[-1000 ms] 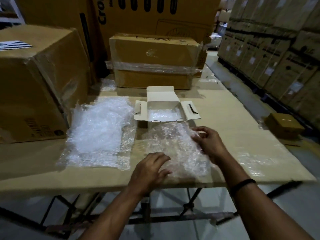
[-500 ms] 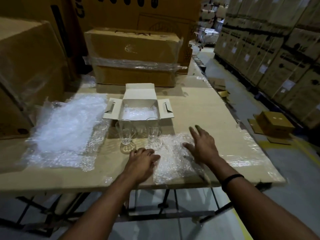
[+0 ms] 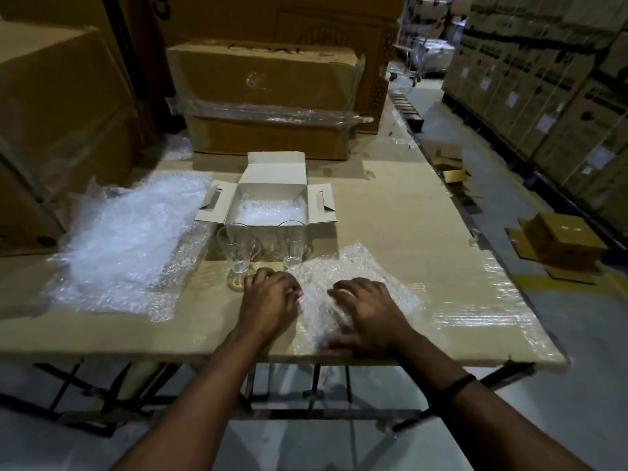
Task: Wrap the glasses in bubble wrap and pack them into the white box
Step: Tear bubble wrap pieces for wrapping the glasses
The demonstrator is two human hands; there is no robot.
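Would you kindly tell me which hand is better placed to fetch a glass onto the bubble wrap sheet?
Probably the left: the left hand lies beside the foot of the left glass, while the right hand rests spread on the bubble wrap sheet and can hold it flat.

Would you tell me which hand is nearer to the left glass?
Left. The left hand sits beside the base of the left glass; the right hand rests on the bubble wrap sheet, farther right.

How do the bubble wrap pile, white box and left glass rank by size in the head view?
Largest first:
bubble wrap pile
white box
left glass
The glass sits nearer, yet looks smallest.
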